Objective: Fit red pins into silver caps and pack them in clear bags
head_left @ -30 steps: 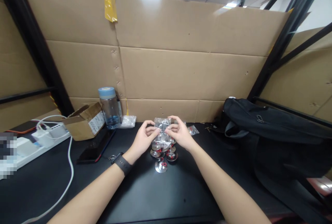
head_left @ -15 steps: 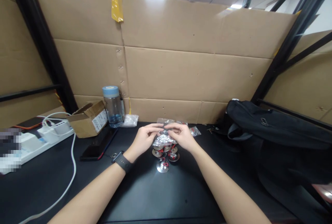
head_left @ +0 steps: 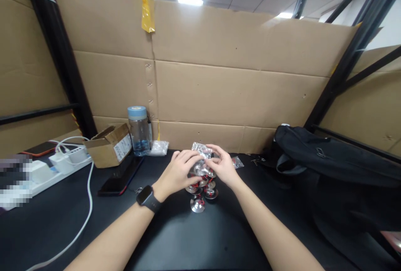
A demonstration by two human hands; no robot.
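Two bare hands at work, seen through one head camera; I read the clock from the pile, twelve pointing away from the wearer.

Pile: silver discs (head_left: 198, 206) with red on them, stacked and overlapping on one black table (head_left: 175, 241). I make out at least four; the rest are partly covered, so the full count is beyond me. One sits lowest, at six o'clock. One crinkled clear plastic (head_left: 202, 149) stands at the pile's twelve, between the hands.

Left hand (head_left: 180, 170), at nine: thumb spread from the fingers, which arch over the pile. Whether it grips anything, I cannot tell. One dark watch (head_left: 145, 195) on that wrist.

Right hand (head_left: 223, 166), at two: thumb and fingers bent at the plastic's edge; I cannot tell whether they pinch it.

Around: one small packet (head_left: 238, 162) at two, just beyond the right hand. At ten, one bottle (head_left: 139, 132) with blue lid, one pale packet (head_left: 159, 148) beside it. One phone (head_left: 120, 177) at nine; one carton (head_left: 108, 147) between nine and ten. One black bag (head_left: 338, 179) at three, well apart.
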